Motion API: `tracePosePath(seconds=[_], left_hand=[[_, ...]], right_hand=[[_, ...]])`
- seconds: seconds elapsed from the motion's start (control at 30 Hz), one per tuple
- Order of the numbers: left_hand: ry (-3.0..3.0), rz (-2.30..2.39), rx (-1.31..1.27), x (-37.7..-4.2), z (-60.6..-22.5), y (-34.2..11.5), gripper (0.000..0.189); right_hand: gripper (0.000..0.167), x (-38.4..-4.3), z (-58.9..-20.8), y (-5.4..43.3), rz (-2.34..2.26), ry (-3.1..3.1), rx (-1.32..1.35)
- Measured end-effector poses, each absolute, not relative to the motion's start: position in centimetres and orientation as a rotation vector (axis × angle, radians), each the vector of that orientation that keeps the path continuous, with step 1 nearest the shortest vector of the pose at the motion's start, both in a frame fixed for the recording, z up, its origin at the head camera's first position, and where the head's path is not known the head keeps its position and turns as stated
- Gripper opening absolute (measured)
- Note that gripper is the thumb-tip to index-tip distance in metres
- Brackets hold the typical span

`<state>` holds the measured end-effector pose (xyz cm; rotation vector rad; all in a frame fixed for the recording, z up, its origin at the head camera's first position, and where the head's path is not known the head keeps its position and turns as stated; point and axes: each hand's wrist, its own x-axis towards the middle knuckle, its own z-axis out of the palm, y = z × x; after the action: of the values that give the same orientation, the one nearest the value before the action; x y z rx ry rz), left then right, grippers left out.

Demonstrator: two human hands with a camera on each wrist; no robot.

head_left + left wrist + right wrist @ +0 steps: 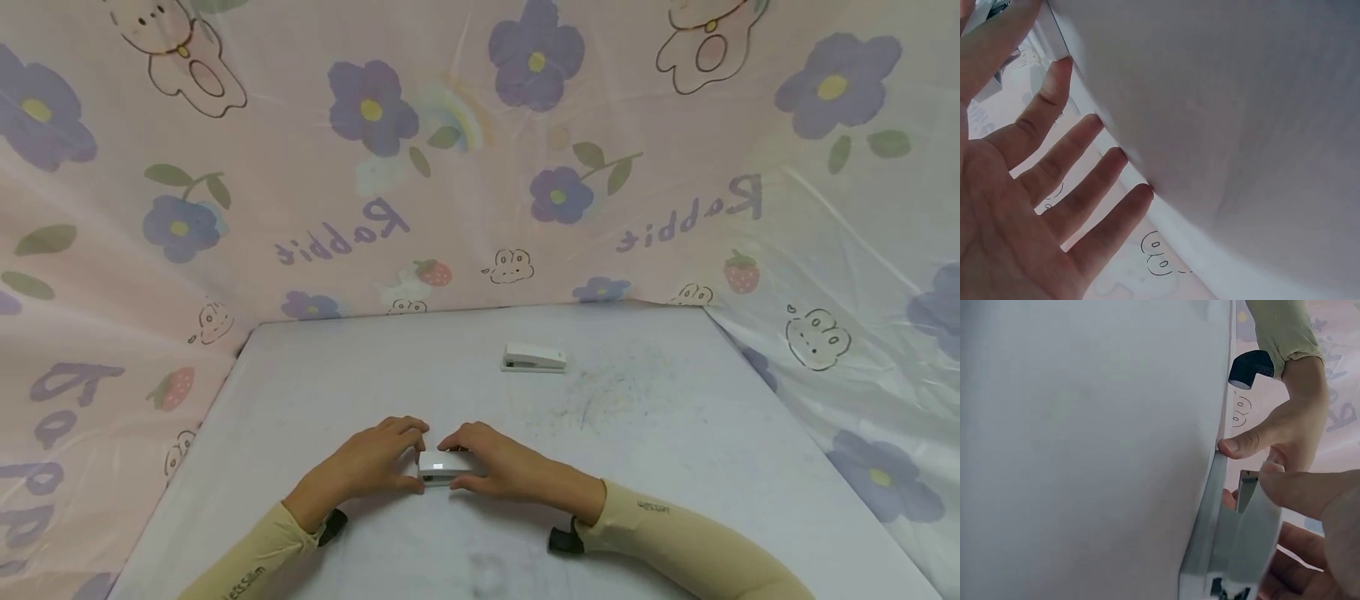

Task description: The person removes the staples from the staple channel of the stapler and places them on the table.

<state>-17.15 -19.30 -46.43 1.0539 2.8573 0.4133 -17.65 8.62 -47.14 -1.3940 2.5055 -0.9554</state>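
Note:
A white stapler lies near the middle of the table's front half. My left hand holds its left end, with the thumb on the near side and the index finger on the far side. Around the upper arm of the same stapler, my right hand grips with thumb and fingers. In the right wrist view, the stapler's arm stands apart from its base, and the left thumb touches the base's end. The left wrist view shows the index fingertip against the base, the other fingers spread on the tabletop.
Farther back on the table, a second white stapler rests by itself. Dark smudges mark the surface to its right. A patterned curtain hangs around the table's back and sides.

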Motion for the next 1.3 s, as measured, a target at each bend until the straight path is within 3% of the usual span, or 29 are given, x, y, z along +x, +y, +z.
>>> tracePosePath(seconds=[0.6,1.3], left_hand=[[2.837,0.428,0.982,-16.8,-45.7,-18.5,0.043],[2.84,0.365,0.956,-16.9,-45.4,-18.1,0.047]], right_hand=[[0.035,-18.5,-47.6,6.6,-0.897,2.483,-1.255],[0.038,-18.6,-47.7,7.6,-1.152,2.367,-1.26]])
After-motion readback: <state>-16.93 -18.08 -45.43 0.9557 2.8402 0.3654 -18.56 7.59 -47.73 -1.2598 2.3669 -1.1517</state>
